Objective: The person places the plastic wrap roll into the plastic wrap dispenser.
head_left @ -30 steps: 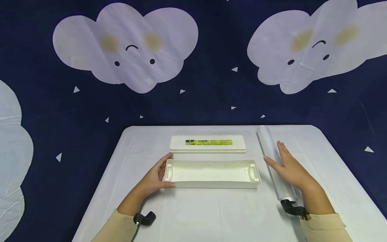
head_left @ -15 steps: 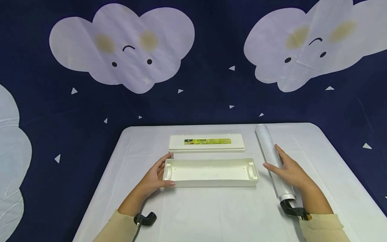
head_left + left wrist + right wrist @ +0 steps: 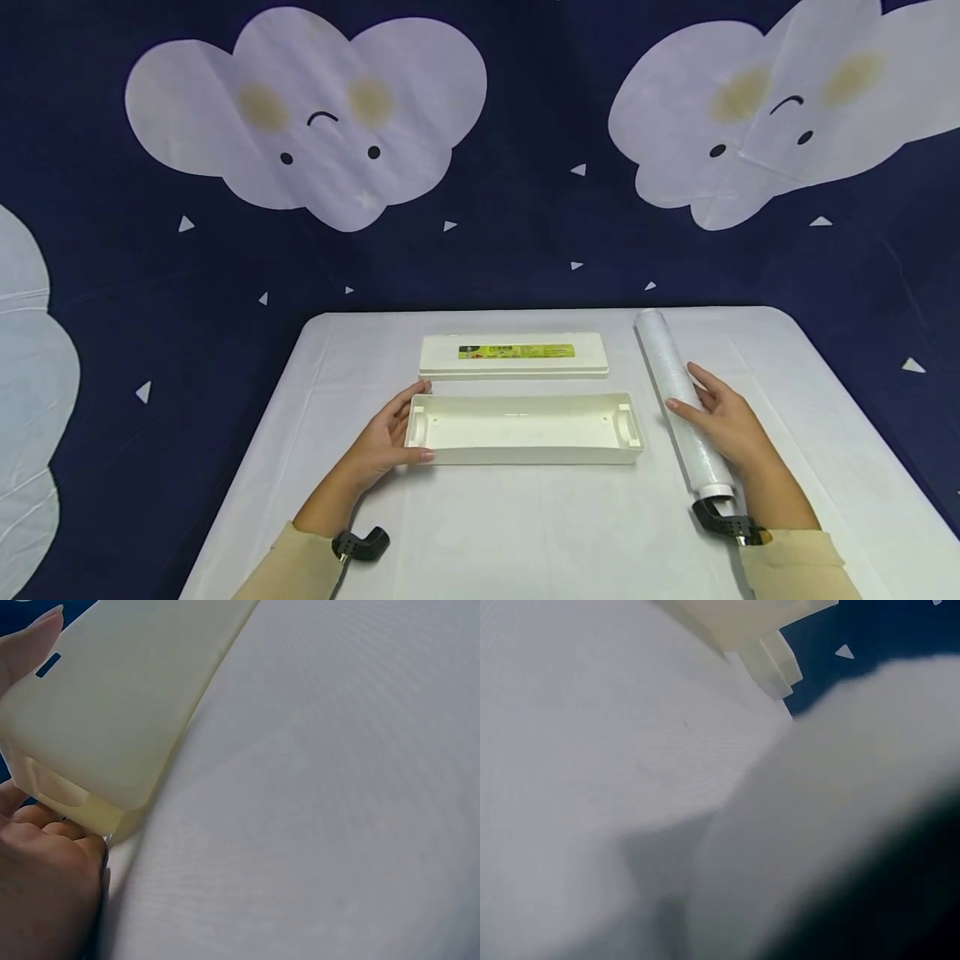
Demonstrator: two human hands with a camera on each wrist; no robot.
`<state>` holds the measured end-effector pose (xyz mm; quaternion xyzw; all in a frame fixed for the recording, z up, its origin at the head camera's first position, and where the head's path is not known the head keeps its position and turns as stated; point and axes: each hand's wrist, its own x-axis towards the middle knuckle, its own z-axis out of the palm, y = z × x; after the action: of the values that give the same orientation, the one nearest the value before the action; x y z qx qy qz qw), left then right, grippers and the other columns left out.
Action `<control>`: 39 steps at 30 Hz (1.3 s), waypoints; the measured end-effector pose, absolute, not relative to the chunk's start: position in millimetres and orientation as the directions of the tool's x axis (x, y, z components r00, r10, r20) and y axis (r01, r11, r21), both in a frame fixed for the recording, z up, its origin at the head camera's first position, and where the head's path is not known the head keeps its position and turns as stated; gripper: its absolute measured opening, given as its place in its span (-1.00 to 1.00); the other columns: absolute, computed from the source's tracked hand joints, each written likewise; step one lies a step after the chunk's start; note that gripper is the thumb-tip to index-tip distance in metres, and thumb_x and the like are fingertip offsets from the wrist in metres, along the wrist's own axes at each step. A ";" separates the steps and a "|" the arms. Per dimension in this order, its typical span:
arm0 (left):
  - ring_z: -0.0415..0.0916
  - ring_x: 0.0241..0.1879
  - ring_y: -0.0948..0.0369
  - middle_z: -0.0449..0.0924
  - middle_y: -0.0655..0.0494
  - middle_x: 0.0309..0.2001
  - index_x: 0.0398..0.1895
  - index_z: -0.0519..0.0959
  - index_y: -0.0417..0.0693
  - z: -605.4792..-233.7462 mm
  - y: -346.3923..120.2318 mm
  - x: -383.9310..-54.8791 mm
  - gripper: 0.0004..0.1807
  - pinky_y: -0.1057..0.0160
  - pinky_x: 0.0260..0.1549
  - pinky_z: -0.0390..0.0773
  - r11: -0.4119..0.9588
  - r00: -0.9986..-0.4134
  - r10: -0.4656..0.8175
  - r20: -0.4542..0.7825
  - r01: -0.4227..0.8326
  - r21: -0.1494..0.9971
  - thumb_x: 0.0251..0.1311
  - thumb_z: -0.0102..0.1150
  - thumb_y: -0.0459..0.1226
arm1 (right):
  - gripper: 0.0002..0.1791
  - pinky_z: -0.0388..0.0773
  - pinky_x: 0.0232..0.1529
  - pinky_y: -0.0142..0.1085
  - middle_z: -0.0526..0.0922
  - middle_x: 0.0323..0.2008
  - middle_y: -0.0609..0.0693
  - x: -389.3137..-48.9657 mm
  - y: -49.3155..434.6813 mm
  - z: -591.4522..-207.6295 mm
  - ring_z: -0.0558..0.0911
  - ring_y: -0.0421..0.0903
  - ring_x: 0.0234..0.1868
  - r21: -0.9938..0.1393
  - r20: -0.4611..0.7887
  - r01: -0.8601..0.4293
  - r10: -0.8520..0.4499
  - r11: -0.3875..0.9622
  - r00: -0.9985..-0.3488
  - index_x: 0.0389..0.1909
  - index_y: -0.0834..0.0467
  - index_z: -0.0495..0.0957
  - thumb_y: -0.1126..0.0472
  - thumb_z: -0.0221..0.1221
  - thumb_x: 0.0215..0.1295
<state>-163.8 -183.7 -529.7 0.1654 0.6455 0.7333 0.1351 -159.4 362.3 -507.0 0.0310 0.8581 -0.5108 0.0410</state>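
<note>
Yeah, left hand (image 3: 378, 447) grips the box (image 3: 525, 456) by one end — likely for steadiness — right hand (image 3: 729, 423) holds the roll (image 3: 666, 365).

From my head view, I see a white table (image 3: 510, 533) with rounded far corners. Directly on it sit an open cream box (image 3: 540, 457), a long cream lid (image 3: 517, 372) with a yellow-green label (image 3: 516, 352) just behind, and, rightward, a slanted film roll (image 3: 671, 372).
</note>
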 end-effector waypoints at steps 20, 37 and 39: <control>-0.03 0.60 -0.07 0.01 -0.09 0.65 0.69 0.05 -0.20 -530.8 -184.8 -164.8 0.33 0.25 0.42 0.22 -0.135 -0.912 0.407 0.061 0.006 0.991 -0.22 0.59 -0.67 | 0.17 0.52 -0.10 -0.41 0.08 0.59 0.36 -164.3 357.0 -515.0 0.25 0.42 0.49 -0.867 -0.115 0.144 0.089 0.478 -0.989 0.72 0.10 -0.08 0.03 0.49 0.31; -0.02 0.60 -0.05 0.01 -0.06 0.66 0.69 0.08 -0.15 -530.3 -183.6 -164.4 0.31 0.25 0.41 0.24 -0.141 -0.914 0.402 0.056 -0.001 0.990 -0.21 0.58 -0.68 | 0.28 0.59 0.04 0.14 0.14 0.56 0.42 -166.7 348.8 -511.3 0.38 0.47 0.37 -0.818 -0.109 0.146 0.099 0.556 -0.989 0.71 0.13 -0.05 0.04 0.59 0.14; -0.03 0.60 -0.06 0.00 -0.08 0.66 0.69 0.08 -0.15 -531.0 -183.5 -164.8 0.31 0.25 0.41 0.24 -0.147 -0.913 0.405 0.056 -0.004 0.989 -0.21 0.56 -0.70 | 0.27 0.59 0.04 0.16 0.14 0.55 0.44 -166.2 348.1 -510.6 0.40 0.48 0.35 -0.813 -0.102 0.133 0.087 0.567 -0.991 0.71 0.15 -0.06 0.07 0.58 0.15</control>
<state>-164.8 -183.5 -531.0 0.1569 0.6381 0.7410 0.1380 -166.2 348.1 -510.6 0.0623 0.8849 -0.4609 0.0251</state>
